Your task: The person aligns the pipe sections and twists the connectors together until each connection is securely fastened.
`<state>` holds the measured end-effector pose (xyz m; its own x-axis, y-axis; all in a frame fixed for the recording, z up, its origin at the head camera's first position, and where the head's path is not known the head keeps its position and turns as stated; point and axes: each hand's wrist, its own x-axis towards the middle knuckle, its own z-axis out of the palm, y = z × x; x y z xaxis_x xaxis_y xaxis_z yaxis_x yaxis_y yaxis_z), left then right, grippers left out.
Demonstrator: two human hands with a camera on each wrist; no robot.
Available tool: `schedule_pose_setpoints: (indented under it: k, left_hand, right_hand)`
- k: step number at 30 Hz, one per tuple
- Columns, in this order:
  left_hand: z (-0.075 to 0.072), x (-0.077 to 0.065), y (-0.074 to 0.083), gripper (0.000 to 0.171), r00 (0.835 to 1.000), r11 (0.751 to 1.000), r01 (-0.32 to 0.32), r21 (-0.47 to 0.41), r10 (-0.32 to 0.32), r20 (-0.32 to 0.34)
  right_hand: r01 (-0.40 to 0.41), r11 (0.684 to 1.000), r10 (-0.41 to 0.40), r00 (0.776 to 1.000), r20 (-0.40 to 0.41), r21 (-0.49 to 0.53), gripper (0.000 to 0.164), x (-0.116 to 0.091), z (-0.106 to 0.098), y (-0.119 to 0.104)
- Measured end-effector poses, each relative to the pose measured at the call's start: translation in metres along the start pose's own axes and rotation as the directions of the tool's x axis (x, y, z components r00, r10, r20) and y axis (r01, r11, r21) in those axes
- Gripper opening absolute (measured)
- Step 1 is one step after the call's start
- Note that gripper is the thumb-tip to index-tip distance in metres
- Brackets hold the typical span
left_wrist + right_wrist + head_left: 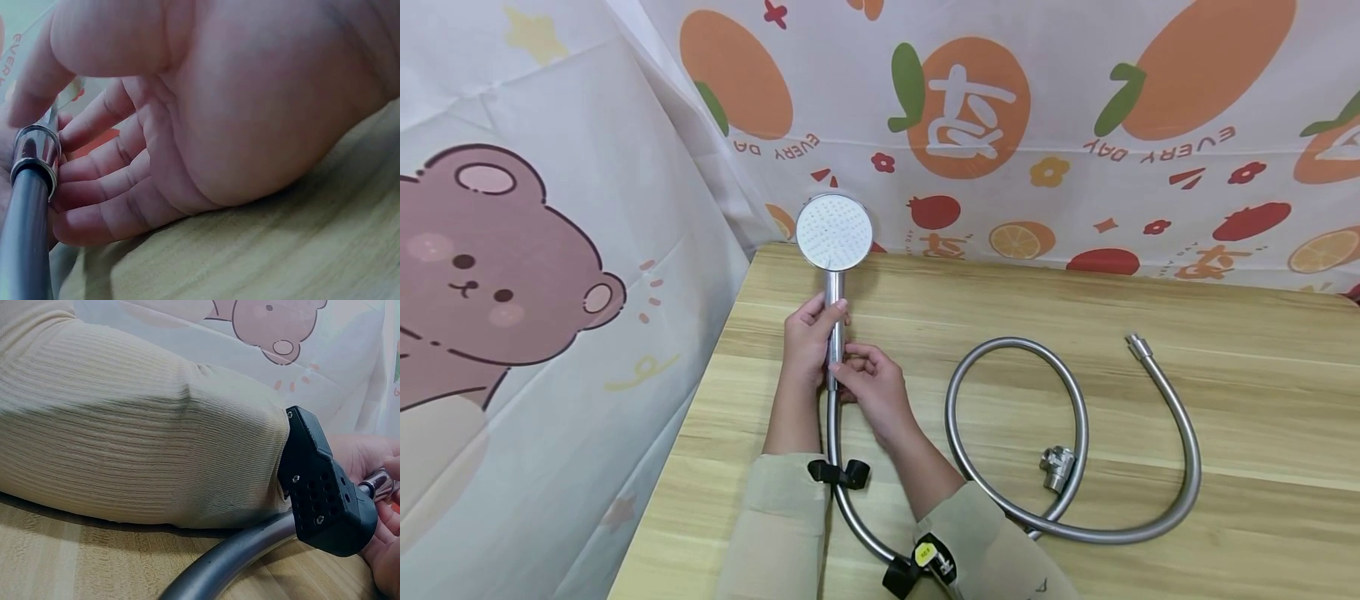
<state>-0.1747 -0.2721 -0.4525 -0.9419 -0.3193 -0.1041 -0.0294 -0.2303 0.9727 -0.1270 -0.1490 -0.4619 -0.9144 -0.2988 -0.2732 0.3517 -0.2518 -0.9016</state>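
A round chrome shower head (834,232) lies face up near the table's back left, its handle (836,333) pointing toward me. My left hand (805,343) grips the handle below the head, thumb across the top. Lower down, my right hand (880,396) pinches the handle's bottom end, where the grey shower hose (833,425) joins it. In the left wrist view the hose's metal collar (36,150) sits beside the curled fingers (103,212) of the left hand. The same collar (379,483) shows at the right edge of the right wrist view.
The hose runs under my right forearm and loops across the wooden table (1262,400). Its free end fitting (1138,345) points away at the right. A small metal valve (1057,468) lies inside the loop. A printed curtain (850,100) hangs behind and to the left.
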Motion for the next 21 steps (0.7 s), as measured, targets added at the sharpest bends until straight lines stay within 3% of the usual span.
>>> schedule_pose_setpoints:
  k: [6, 15, 21]
  left_hand:
    - [0.0010, -0.0014, 0.0008, 0.042, 1.000, 1.000, -0.004, 0.010, 0.004, -0.005]
    - [0.0003, -0.0007, 0.0003, 0.046, 1.000, 1.000, 0.004, -0.006, -0.004, 0.004]
    - [0.0007, -0.0011, 0.0026, 0.033, 1.000, 1.000, 0.007, 0.014, -0.007, -0.002]
  right_hand:
    - [-0.003, 1.000, 0.003, 1.000, -0.010, -0.007, 0.041, 0.0003, 0.0008, 0.0005]
    - [-0.005, 1.000, 0.005, 1.000, -0.002, -0.014, 0.033, -0.0005, 0.0003, -0.0007]
    - [0.024, 1.000, -0.024, 1.000, 0.000, 0.002, 0.039, 0.0000, 0.0002, 0.0021]
